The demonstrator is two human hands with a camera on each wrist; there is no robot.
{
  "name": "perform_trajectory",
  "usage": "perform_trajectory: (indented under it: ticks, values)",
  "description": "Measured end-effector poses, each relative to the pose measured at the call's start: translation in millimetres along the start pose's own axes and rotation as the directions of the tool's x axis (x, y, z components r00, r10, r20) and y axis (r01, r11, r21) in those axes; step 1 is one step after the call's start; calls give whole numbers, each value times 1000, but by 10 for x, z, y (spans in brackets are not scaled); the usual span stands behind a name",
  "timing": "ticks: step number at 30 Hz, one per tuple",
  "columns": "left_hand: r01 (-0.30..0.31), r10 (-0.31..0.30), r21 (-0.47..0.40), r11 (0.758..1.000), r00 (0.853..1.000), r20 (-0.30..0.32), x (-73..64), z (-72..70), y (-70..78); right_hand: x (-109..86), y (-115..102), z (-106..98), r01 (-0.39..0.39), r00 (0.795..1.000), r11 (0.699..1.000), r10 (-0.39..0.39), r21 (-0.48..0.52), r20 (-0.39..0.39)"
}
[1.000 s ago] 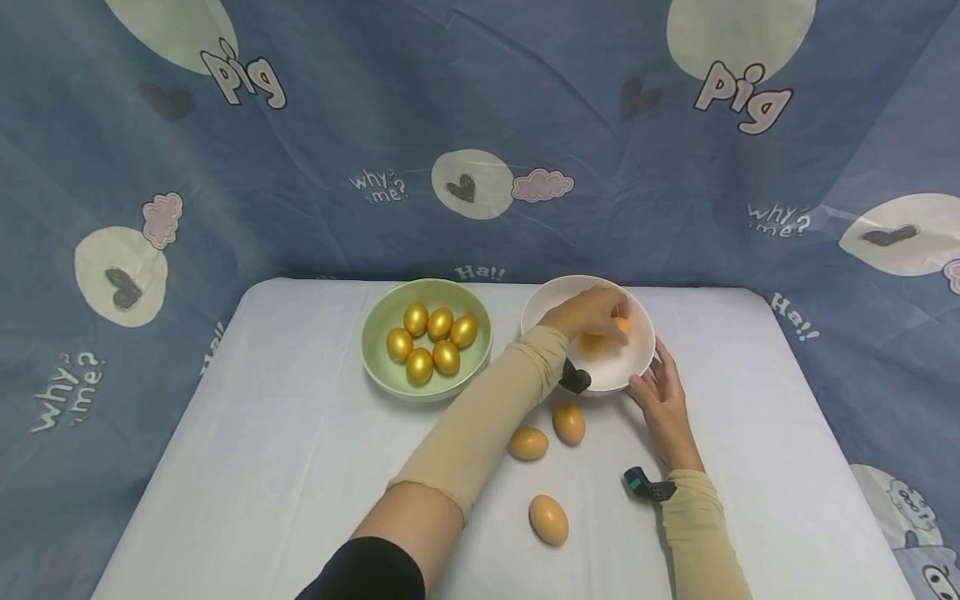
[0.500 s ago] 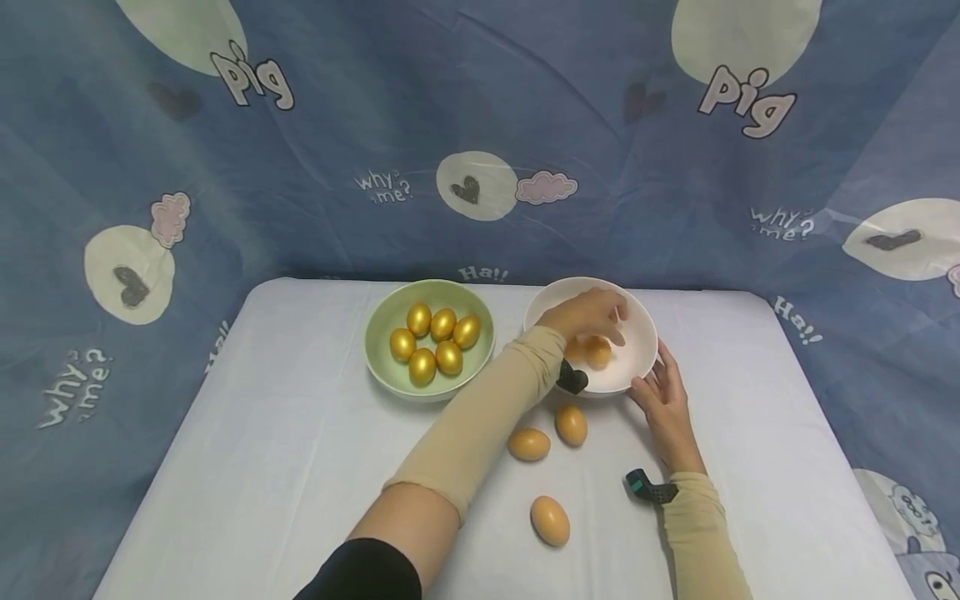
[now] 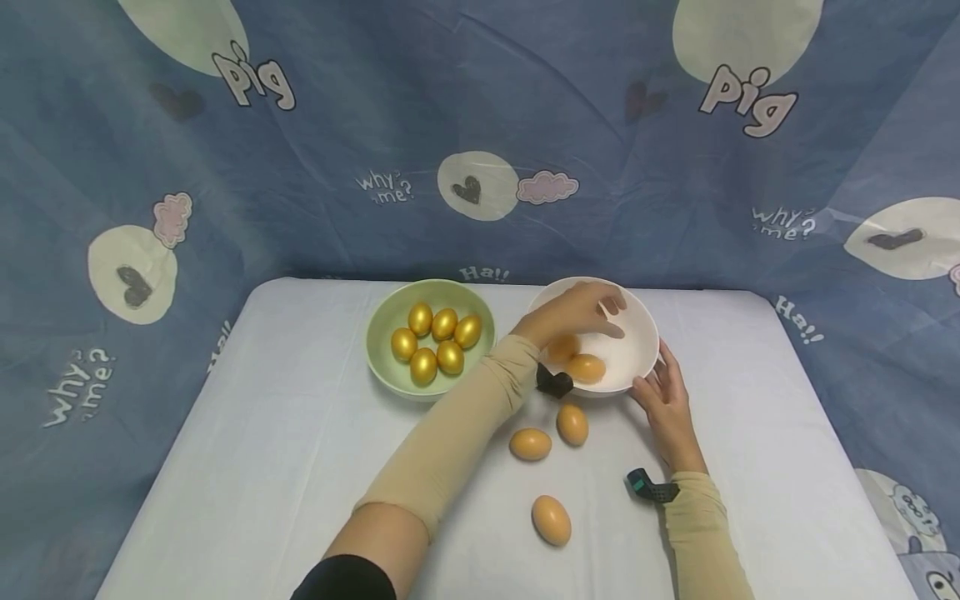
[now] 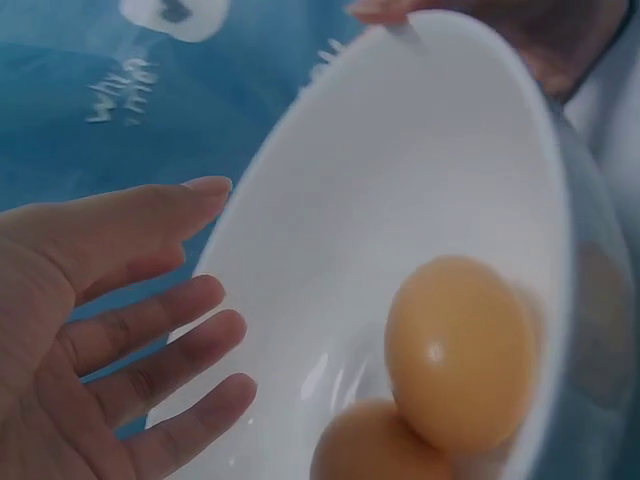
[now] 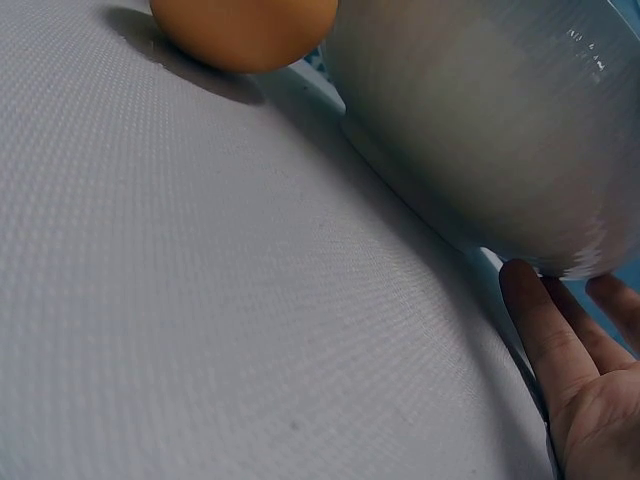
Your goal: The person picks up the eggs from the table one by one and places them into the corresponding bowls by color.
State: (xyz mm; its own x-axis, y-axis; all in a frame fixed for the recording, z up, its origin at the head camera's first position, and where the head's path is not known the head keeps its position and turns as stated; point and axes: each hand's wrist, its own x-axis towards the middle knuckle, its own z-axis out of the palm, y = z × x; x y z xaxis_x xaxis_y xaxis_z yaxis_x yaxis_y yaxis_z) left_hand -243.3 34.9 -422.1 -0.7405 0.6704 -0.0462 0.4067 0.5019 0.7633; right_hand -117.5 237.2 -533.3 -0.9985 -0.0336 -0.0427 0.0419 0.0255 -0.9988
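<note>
My left hand (image 3: 577, 310) hovers over the white bowl (image 3: 636, 337) with nothing in its grasp. Its fingers are spread apart in the left wrist view, beside the bowl's rim. Two brown eggs (image 4: 460, 350) lie against each other inside that bowl; the forearm side of the hand partly covers one in the head view. At the bowl's right side, my right hand (image 3: 663, 408) holds it by the rim and outer wall, and the fingers (image 5: 550, 340) touch the wall in the right wrist view.
A green bowl (image 3: 375, 358) containing several golden eggs (image 3: 423, 365) stands to the left of the white one. Three brown eggs lie on the white tablecloth in front: one egg (image 3: 572, 425) close to the bowl, another egg (image 3: 530, 444) beside it, a third egg (image 3: 551, 521) nearer.
My left hand has let go of a brown egg in the white bowl and drawn slightly left, fingers opened. The released egg has settled toward the bowl's near side. My right hand stays put.
</note>
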Motion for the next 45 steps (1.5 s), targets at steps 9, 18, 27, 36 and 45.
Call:
perform_trajectory:
  ticks: [9, 18, 27, 36, 45]
  values:
    - [-22, 8, -123, 992, 994, -112, -374, -78, -48, 0, -10, 10, -6, 1000, 1000, 6, -20, -5]
    - [-74, 26, -221, 973, 976, -214, -931, -35, 25, -8, -22, 12, -24, 999, 999, 23, -44, -23]
    - [-111, -4, -322, 940, 941, -337, -1436, 89, -18, -5, -32, 27, -19, 999, 998, 17, -55, -34]
    - [-61, -78, -387, 920, 940, -332, -1764, 319, -153, -17, -23, 35, -24, 999, 998, 22, -53, -37]
    - [35, -132, -366, 930, 961, -244, -1881, 630, -207, -3, -5, 30, -43, 998, 995, 38, -87, -56]
